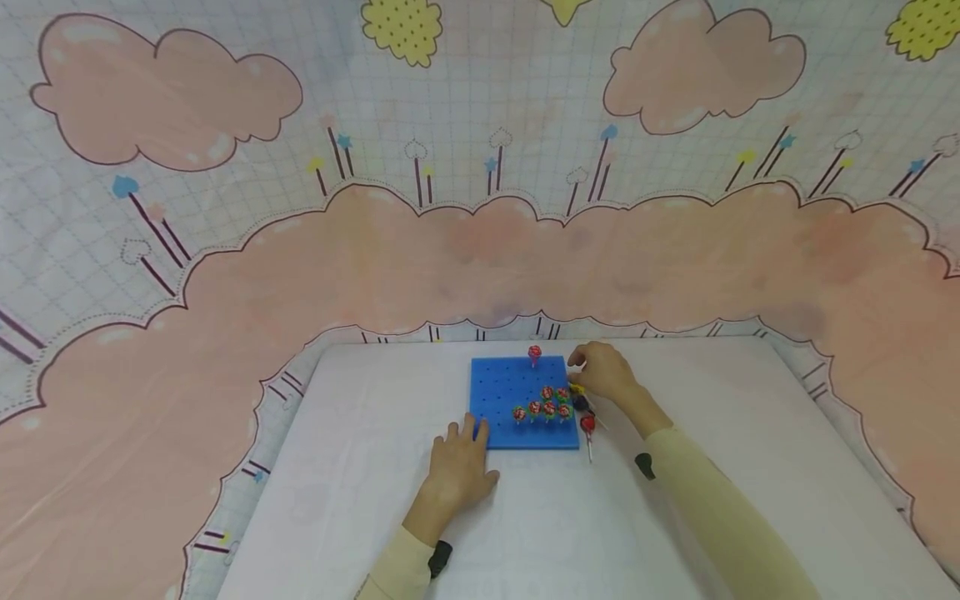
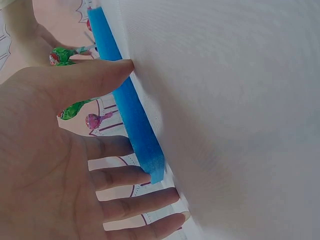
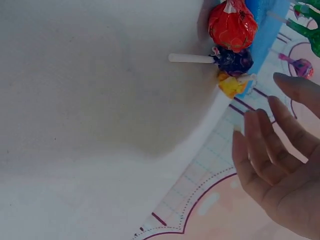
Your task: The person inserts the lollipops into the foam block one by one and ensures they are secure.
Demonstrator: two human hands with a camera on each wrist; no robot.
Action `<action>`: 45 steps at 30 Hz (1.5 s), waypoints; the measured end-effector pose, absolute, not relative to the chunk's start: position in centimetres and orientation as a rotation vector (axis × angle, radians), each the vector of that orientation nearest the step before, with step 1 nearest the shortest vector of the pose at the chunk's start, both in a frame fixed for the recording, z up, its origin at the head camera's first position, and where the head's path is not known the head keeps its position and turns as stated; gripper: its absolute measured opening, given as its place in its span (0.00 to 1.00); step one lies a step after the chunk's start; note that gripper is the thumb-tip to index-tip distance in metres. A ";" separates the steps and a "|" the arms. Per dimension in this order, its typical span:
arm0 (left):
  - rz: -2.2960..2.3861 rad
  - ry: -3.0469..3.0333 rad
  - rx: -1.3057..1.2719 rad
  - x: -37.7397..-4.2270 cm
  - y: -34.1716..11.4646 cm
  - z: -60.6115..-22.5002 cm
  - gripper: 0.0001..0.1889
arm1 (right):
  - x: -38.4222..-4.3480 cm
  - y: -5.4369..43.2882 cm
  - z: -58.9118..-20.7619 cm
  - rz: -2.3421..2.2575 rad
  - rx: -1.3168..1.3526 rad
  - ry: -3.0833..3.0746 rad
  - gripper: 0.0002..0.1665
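Note:
A blue pegboard (image 1: 491, 387) with rows of small holes lies on the white table. Its front left corner is where my left hand (image 1: 457, 471) rests, fingers spread along the edge. Several green-and-red wrapped lollipops (image 1: 549, 408) stand in its right half, and a pink lollipop (image 1: 535, 352) stands at the back edge. Beside the right edge lie a red lollipop (image 3: 233, 26), a dark blue lollipop (image 3: 234, 62) and a yellow lollipop (image 3: 232, 86). My right hand (image 1: 606, 373) hovers near the yellow one with loosely bent fingers, apart from it and holding nothing.
The white table (image 1: 360, 433) spreads around the board on all sides. Behind it hangs a cloth with pink clouds (image 1: 705, 71). Dark wrist straps (image 1: 440, 559) sit at both sleeves.

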State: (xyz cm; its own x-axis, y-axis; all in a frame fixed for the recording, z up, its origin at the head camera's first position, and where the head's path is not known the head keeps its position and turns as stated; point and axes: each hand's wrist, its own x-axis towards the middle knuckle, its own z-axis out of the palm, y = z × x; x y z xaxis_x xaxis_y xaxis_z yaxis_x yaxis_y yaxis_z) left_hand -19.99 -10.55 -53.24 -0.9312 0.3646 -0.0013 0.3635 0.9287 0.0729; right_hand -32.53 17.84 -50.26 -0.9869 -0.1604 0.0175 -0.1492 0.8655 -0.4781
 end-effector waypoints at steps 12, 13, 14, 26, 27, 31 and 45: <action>0.119 3.061 0.559 -20.2 -10.5 -53.5 0.44 | -32.4 18.0 -51.4 -0.719 -0.095 2.903 0.17; 0.123 3.064 0.560 -20.2 -10.5 -53.6 0.43 | -32.4 18.1 -51.5 -0.719 -0.093 2.899 0.17; 0.120 3.065 0.560 -20.2 -10.5 -53.7 0.44 | -32.4 18.1 -51.7 -0.711 -0.099 2.899 0.16; 0.116 3.077 0.585 -20.1 -10.5 -53.6 0.43 | -32.4 18.5 -52.5 -0.766 -0.097 2.890 0.13; 0.116 3.077 0.586 -20.0 -10.5 -53.5 0.43 | -32.5 18.5 -52.6 -0.772 -0.095 2.887 0.12; 0.109 3.065 0.579 -19.9 -10.4 -53.3 0.43 | -32.5 18.7 -52.7 -0.809 -0.083 2.872 0.12; 0.108 3.079 0.570 -20.2 -10.7 -53.9 0.44 | -32.7 18.6 -52.1 -0.903 -0.078 2.944 0.14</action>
State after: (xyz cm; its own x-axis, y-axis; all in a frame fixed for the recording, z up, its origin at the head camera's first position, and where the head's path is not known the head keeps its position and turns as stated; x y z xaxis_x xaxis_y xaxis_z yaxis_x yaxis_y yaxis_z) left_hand -20.23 -10.67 -53.87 -0.9338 0.3578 0.0042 0.3572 0.9314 0.0694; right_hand -32.66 18.62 -52.13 -0.9968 -0.0665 -0.0440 -0.0304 0.8271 -0.5612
